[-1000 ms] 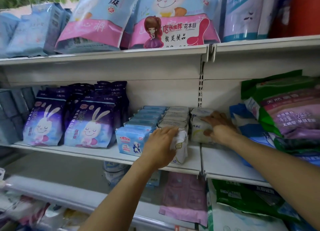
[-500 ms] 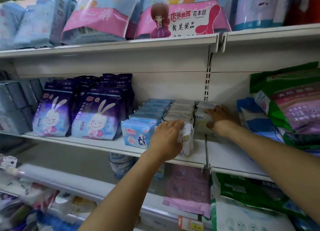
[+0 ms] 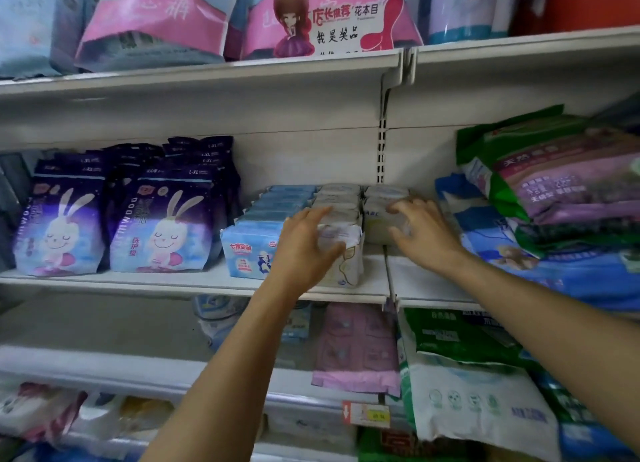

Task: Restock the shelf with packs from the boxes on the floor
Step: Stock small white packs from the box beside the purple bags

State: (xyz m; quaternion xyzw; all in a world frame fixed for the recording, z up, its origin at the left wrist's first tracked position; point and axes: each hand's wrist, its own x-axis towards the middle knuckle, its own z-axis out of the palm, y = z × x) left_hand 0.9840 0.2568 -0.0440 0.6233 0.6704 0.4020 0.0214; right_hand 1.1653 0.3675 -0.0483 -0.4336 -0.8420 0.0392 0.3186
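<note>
Curled over the front of a white soft plastic pack [image 3: 346,253], the left hand [image 3: 304,247] grips it from the top, fingers wrapped onto its upper edge. That pack stands upright at the head of a middle row on the white metal shelf [image 3: 194,285], just beside the joint between two shelf sections. Right hand [image 3: 420,233] next door, fingers spread and loosely bent against the pale pack marked "ABC" [image 3: 377,224], touching its front and top; whether it truly clasps the pack cannot be told through the blur.

To the left, touching the gripped pack, a row of light blue packs [image 3: 249,250] with red Chinese characters and a small cartoon figure on the front one. Further left, two files of dark purple pouches with a white rabbit [image 3: 162,226], printed "L-XL" along the top. On the right, green and purple bags [image 3: 554,170] lie stacked flat over blue ones.

Up on the shelf above, a pink and white card with a cartoon girl [image 3: 332,25] carries handwritten Chinese. Below, a lilac pack [image 3: 356,350] and a white and green bag [image 3: 478,392], with a yellow price tag [image 3: 369,415] on the rail.
</note>
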